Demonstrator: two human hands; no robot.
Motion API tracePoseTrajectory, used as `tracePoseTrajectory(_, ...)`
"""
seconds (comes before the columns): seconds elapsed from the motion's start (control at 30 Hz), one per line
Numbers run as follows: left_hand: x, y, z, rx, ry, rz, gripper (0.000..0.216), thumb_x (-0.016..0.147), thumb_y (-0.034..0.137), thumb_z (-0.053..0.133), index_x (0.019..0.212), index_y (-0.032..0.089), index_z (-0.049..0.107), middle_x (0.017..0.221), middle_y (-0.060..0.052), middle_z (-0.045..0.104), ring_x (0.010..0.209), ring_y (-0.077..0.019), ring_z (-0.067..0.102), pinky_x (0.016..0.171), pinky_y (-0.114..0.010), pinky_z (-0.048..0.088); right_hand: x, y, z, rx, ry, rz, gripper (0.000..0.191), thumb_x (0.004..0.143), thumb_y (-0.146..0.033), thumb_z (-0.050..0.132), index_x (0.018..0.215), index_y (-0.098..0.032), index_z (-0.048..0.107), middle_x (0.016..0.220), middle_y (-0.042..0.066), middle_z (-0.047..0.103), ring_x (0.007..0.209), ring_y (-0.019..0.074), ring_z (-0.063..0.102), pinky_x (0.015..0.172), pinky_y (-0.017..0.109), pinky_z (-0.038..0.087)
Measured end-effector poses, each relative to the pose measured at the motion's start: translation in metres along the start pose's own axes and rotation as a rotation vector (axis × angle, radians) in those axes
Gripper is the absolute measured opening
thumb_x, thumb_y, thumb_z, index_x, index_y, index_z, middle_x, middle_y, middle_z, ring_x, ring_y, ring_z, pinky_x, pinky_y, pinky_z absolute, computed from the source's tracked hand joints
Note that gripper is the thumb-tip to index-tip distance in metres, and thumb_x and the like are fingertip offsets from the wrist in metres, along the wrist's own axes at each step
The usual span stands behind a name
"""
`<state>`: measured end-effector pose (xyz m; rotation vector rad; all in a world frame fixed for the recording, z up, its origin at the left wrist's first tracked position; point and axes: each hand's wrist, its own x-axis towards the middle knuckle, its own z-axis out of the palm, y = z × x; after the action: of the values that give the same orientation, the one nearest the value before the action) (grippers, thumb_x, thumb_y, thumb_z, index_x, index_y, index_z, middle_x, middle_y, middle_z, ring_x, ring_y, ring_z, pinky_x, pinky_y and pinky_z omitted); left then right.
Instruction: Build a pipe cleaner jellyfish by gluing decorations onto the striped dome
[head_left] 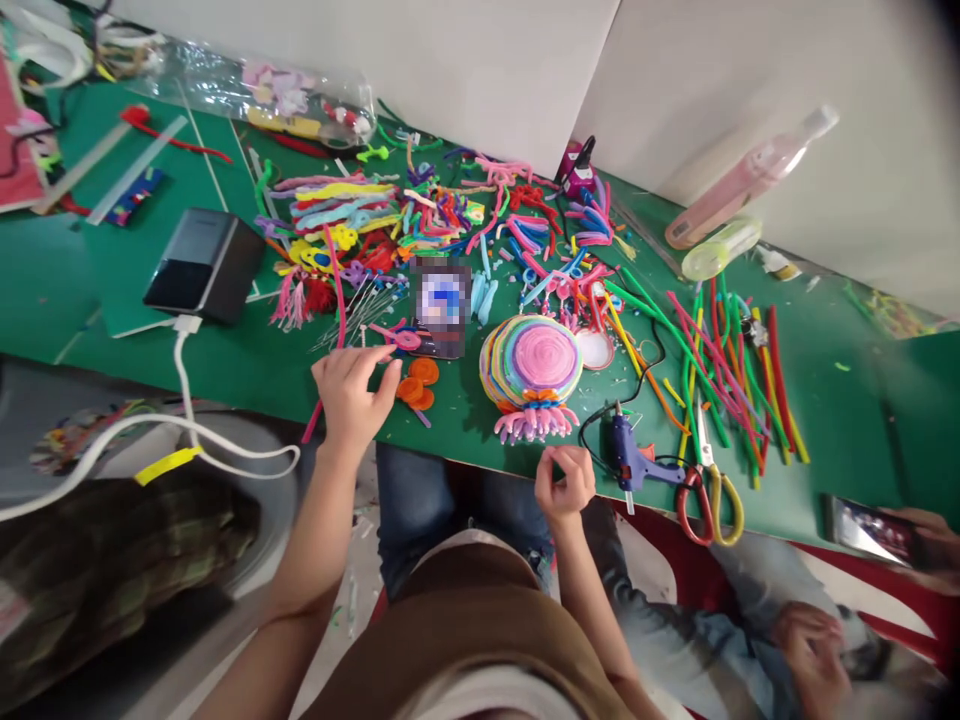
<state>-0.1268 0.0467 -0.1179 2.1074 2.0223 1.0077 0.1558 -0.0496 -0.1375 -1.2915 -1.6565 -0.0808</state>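
My left hand [352, 395] is over the table's front edge, thumb apart from the curved fingers, with nothing visible between them. Its fingertips are close to a small pink loop [407, 340] and a phone with a blurred screen [441, 305]. Orange coiled discs [420, 372] lie just right of it, and a long pink pipe cleaner [335, 290] passes behind it. My right hand [568, 482] is curled closed at the edge, with nothing visible in it. Beyond it sits a round, rainbow-striped coiled piece [531, 365] with a pink and lilac fringe. A purple glue gun [634, 455] lies to its right.
Heaps of colourful pipe cleaners [345, 205] cover the back. Scissors [709, 490] overhang the front edge near loose pipe cleaners [720, 370]. A black power bank [202, 265] with a white cable stands left; a pink bottle [750, 180] stands back right. Another person's hand [937, 545] holds a phone.
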Motion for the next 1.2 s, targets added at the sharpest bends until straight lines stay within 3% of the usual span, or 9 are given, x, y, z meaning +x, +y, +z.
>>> tracePoseTrajectory(0.1, -0.005, -0.002, -0.005, 0.012, -0.033, 0.030, 0.027, 0.093, 0.036, 0.048, 0.100, 0.020, 0.069, 0.081, -0.007, 0.070, 0.082, -0.0229, 0.062, 0.088, -0.041, 0.036, 0.000, 0.000, 0.000, 0.007, 0.000, -0.007, 0.027, 0.077, -0.003, 0.061, 0.097, -0.021, 0.058, 0.076, 0.002, 0.061, 0.068, 0.0142, 0.057, 0.059, 0.028, 0.050)
tracePoseTrajectory(0.2, -0.002, -0.003, -0.008, 0.036, -0.052, 0.011, 0.029, 0.094, 0.033, 0.046, 0.106, 0.020, 0.069, 0.091, -0.009, 0.070, 0.091, -0.0245, 0.061, 0.087, -0.040, 0.038, 0.001, 0.000, 0.000, -0.001, -0.005, -0.021, 0.028, 0.076, -0.002, 0.062, 0.096, -0.021, 0.058, 0.077, 0.002, 0.062, 0.068, 0.0140, 0.057, 0.059, 0.027, 0.050)
tracePoseTrajectory(0.4, 0.028, -0.004, -0.003, 0.062, -0.099, 0.024, 0.032, 0.093, 0.029, 0.046, 0.117, 0.023, 0.065, 0.116, -0.012, 0.062, 0.111, -0.0296, 0.051, 0.091, -0.043, 0.038, 0.003, -0.002, 0.002, -0.019, 0.002, -0.048, 0.027, 0.075, -0.001, 0.062, 0.094, -0.020, 0.059, 0.075, 0.002, 0.062, 0.067, 0.0141, 0.058, 0.059, 0.026, 0.050)
tracePoseTrajectory(0.63, 0.059, -0.005, 0.006, 0.010, -0.157, 0.105, 0.033, 0.094, 0.024, 0.042, 0.119, 0.025, 0.064, 0.116, -0.009, 0.061, 0.112, -0.0285, 0.049, 0.094, -0.044, 0.037, 0.004, -0.002, 0.002, -0.027, 0.000, -0.040, 0.026, 0.075, -0.001, 0.062, 0.094, -0.020, 0.059, 0.075, 0.002, 0.062, 0.066, 0.0142, 0.057, 0.059, 0.026, 0.050)
tracePoseTrajectory(0.8, 0.054, -0.007, 0.010, 0.069, -0.224, 0.212, 0.033, 0.089, 0.040, 0.055, 0.118, 0.027, 0.065, 0.123, -0.009, 0.058, 0.116, -0.0315, 0.045, 0.096, -0.048, 0.034, 0.004, -0.002, 0.002, -0.023, -0.005, -0.037, 0.025, 0.076, -0.002, 0.061, 0.094, -0.019, 0.059, 0.075, 0.003, 0.063, 0.066, 0.0144, 0.059, 0.059, 0.027, 0.050)
tracePoseTrajectory(0.97, 0.045, -0.014, 0.011, 0.100, -0.158, 0.072, 0.026, 0.088, 0.021, 0.049, 0.102, 0.025, 0.071, 0.115, -0.009, 0.062, 0.114, -0.0315, 0.047, 0.097, -0.051, 0.031, 0.004, -0.002, 0.001, -0.044, -0.024, -0.030, 0.024, 0.077, -0.003, 0.061, 0.093, -0.021, 0.058, 0.074, 0.001, 0.063, 0.064, 0.0142, 0.060, 0.058, 0.027, 0.052)
tracePoseTrajectory(1.07, 0.045, -0.010, 0.012, 0.116, -0.139, 0.030, 0.033, 0.088, 0.019, 0.047, 0.113, 0.024, 0.068, 0.125, -0.011, 0.058, 0.118, -0.0336, 0.043, 0.097, -0.052, 0.030, 0.004, -0.003, 0.001, -0.071, -0.039, -0.022, 0.023, 0.079, -0.004, 0.060, 0.093, -0.022, 0.057, 0.073, 0.001, 0.063, 0.063, 0.0139, 0.061, 0.057, 0.028, 0.052)
tracePoseTrajectory(1.2, 0.047, -0.001, 0.016, 0.148, -0.182, 0.092, 0.035, 0.091, 0.031, 0.048, 0.121, 0.023, 0.064, 0.136, -0.013, 0.051, 0.124, -0.0364, 0.038, 0.099, -0.054, 0.027, 0.005, -0.003, 0.001, -0.074, -0.040, -0.013, 0.024, 0.078, -0.003, 0.060, 0.094, -0.021, 0.057, 0.073, 0.001, 0.062, 0.064, 0.0139, 0.060, 0.058, 0.027, 0.052)
